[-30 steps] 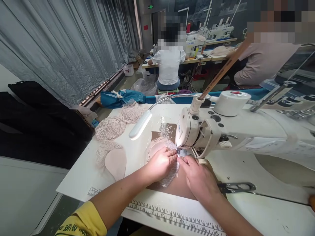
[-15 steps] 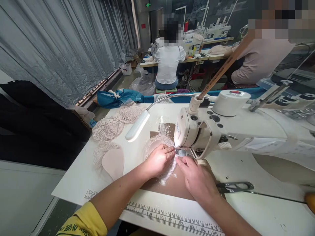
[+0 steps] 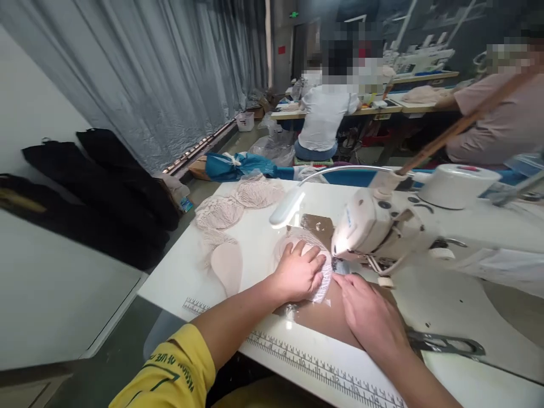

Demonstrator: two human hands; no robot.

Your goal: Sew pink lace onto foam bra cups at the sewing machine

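A pale pink lace bra cup lies under the head of the white sewing machine, its edge close to the needle area. My left hand rests flat on the cup with fingers spread, covering much of it. At the cup's right edge, my right hand has its fingers together, and their tips are on the lace border by the presser foot. What lies beneath those fingertips is hidden. A brown sheet is under both hands on the machine bed.
More lace bra pieces and a smooth cup lie left on the white table. A lamp on a bendable neck hangs over it. Dark scissors-like metal tool lies at right. Co-workers sit beyond, one in a white shirt.
The view has swung left. My left hand has gone from bunched fingers beside the needle to lying spread on the cup. My right hand stays at the lace edge.
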